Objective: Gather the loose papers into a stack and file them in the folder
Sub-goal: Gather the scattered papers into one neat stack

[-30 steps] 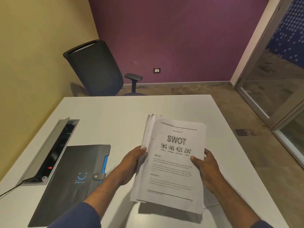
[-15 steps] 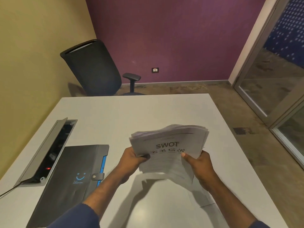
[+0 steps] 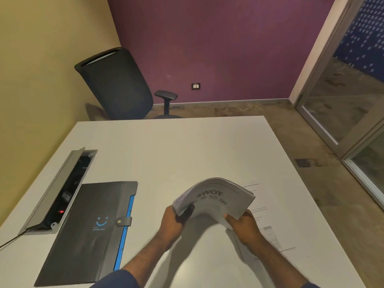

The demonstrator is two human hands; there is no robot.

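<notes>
White worktop (image 3: 166, 154) fills the near view, and over its right half a sheaf of papers (image 3: 216, 201) is held aloft, its top sheet headed "SWOT". The left hand (image 3: 173, 222) is closed on the sheaf's left edge, fingers curled beneath and thumb on top; the right hand (image 3: 244, 224) is closed on the near right corner in the same way. Between the two grips the sheaf is bowed upward into an arch, its far edges fanned and uneven.

The step in hand is judged to be squaring the stack. It would be done best if the bow were released, the sheaf stood on one edge and tapped on the worktop until the edges align, with the grip loosened just enough for the sheets to slide. At least one loose sheet (image 3: 261, 217) is seen lying flat on the worktop under and beyond the right hand; it should be gathered in before filing.

To the left, well apart from the papers, the black folder (image 3: 87, 231) lies shut, its strap with snap (image 3: 124, 221) fastened over a blue edge. Left of the folder a cable box (image 3: 60, 192) is set into the worktop with its lid raised. Beyond stand a black office chair (image 3: 118, 84), a purple wall (image 3: 207, 48), a yellow wall to the left and a glass door (image 3: 340, 100) to the right.
</notes>
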